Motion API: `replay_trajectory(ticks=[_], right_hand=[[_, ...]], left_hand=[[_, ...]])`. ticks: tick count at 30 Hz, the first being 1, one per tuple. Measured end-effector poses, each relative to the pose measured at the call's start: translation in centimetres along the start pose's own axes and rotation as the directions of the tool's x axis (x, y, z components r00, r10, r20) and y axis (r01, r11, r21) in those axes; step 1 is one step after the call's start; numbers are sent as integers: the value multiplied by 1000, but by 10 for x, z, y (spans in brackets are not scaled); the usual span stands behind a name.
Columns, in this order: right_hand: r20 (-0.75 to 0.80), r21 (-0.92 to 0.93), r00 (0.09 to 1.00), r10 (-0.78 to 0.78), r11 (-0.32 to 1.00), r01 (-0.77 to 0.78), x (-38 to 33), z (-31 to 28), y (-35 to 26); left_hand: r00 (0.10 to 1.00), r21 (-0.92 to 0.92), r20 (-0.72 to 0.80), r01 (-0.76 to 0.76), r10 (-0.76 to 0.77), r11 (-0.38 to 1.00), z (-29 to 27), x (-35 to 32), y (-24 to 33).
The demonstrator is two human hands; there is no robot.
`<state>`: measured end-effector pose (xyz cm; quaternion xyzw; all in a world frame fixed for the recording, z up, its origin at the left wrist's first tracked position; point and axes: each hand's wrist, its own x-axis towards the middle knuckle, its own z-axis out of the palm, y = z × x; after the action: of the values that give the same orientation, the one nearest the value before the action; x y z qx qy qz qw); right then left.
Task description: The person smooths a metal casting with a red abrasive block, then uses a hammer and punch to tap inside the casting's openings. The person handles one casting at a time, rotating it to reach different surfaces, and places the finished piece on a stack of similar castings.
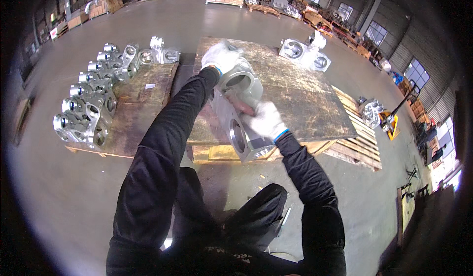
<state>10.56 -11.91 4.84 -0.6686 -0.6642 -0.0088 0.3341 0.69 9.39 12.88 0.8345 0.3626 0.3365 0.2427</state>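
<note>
A large silvery metal casting with big round bores stands at the near edge of the middle wooden board. My left hand, in a white glove, is curled over the casting's far end; its fingers are blurred. At the casting's right side, my right hand, also gloved in white, is closed on a blurred reddish-brown piece. That piece lies against the metal by the bores, and its kind cannot be made out.
Several similar castings line the left board. Another casting sits at the middle board's far right corner. Beyond the board's right side are a slatted pallet, more metal parts and a yellow pallet jack.
</note>
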Motion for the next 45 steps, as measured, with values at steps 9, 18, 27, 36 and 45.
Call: replay_trajectory(ticks=[9,18,27,36,45], right_hand=[[116,809,608,786,280,-516,-126,-14,102],[303,681,694,653,361,-637,-157,-10,70],[-130,353,899,418,867,-352,-126,24,63],[-165,706,807,567,639,-305,-197,29,53],[295,850,689,662,148,-506,-126,59,116]], left_hand=[[995,8,-38,-88,89,996,7,11,-6],[983,-389,103,-100,151,916,0,23,-31],[912,-37,173,-371,371,928,-9,39,-52],[872,63,158,-478,464,876,-11,34,-50],[949,-161,132,-266,288,950,-10,29,-35]])
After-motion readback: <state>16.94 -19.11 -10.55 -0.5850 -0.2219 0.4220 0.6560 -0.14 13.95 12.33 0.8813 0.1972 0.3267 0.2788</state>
